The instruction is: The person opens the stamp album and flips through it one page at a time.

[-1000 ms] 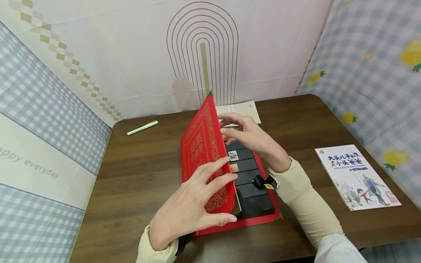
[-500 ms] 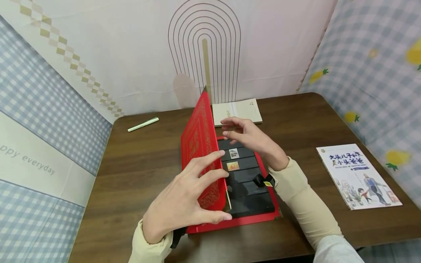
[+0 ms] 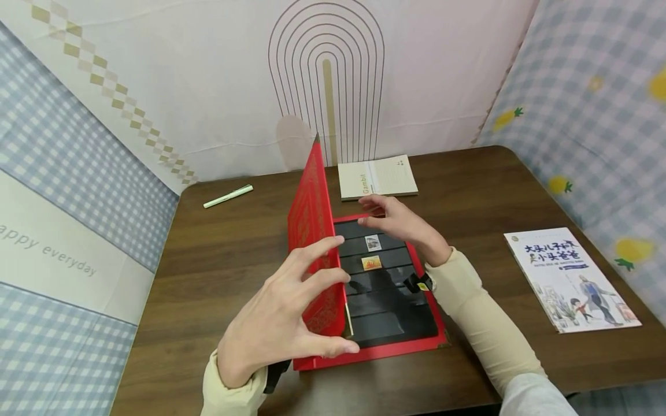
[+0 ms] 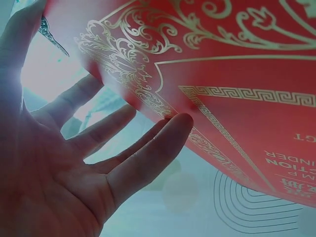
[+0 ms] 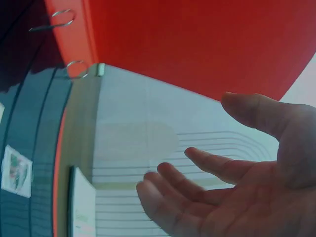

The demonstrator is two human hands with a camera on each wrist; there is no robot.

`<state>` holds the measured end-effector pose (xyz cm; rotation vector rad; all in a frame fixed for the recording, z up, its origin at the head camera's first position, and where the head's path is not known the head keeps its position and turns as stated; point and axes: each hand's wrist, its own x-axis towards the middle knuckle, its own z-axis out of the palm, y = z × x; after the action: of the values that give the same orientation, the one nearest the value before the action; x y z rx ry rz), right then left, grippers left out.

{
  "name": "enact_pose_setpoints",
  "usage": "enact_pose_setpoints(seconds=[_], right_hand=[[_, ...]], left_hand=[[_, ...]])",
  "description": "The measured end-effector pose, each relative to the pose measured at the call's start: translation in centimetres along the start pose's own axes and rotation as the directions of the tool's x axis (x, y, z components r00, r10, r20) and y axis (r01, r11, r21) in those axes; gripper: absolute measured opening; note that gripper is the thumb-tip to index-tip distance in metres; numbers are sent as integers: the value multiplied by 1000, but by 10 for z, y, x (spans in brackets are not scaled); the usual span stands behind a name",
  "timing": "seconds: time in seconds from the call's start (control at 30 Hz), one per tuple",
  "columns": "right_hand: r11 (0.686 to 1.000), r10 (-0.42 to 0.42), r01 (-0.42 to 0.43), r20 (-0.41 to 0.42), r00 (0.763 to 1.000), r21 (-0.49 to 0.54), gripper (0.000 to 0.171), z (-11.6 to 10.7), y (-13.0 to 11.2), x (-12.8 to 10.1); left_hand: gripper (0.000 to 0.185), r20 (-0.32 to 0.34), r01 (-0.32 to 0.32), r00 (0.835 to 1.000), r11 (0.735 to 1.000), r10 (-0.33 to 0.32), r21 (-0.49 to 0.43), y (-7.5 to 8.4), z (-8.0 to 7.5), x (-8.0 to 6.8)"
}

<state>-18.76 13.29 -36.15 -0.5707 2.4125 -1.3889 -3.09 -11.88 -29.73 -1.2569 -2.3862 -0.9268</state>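
Note:
A red ring-bound stamp album lies on the table with its gold-patterned cover (image 3: 308, 231) standing almost upright. My left hand (image 3: 283, 309) is spread at the cover's near outer side. In the left wrist view its extended fingers (image 4: 153, 155) touch the red cover near the edge. Over the top of the black stock page (image 3: 382, 326) hovers my right hand (image 3: 403, 224), fingers loosely bent around nothing. A small grey stamp (image 3: 373, 242) and an orange-yellow stamp (image 3: 372, 263) sit in the page's strips. Metal rings (image 5: 76, 69) show at the spine in the right wrist view.
Behind the album lies a cream notebook (image 3: 385, 176). A pale green pen (image 3: 228, 196) rests at the back left of the brown table (image 3: 218, 260), and a white picture book (image 3: 572, 283) at the right. Patterned cloth walls (image 3: 224, 86) enclose the table.
The cover has swung left, baring more of the black page and both stamps. My left hand has moved left with it; my right hand has shifted slightly right and down, apart from the cover.

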Motion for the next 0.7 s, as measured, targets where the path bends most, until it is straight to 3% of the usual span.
enact_pose_setpoints(seconds=[0.37, 0.7], right_hand=[[971, 114, -118, -28, 993, -209, 65, 3, 31, 13], [914, 146, -116, 48, 988, -388, 71, 10, 58, 22]], left_hand=[[67, -16, 29, 999, 1000, -29, 1, -1, -8, -5], [59, -69, -16, 997, 1000, 17, 8, -3, -11, -9]])
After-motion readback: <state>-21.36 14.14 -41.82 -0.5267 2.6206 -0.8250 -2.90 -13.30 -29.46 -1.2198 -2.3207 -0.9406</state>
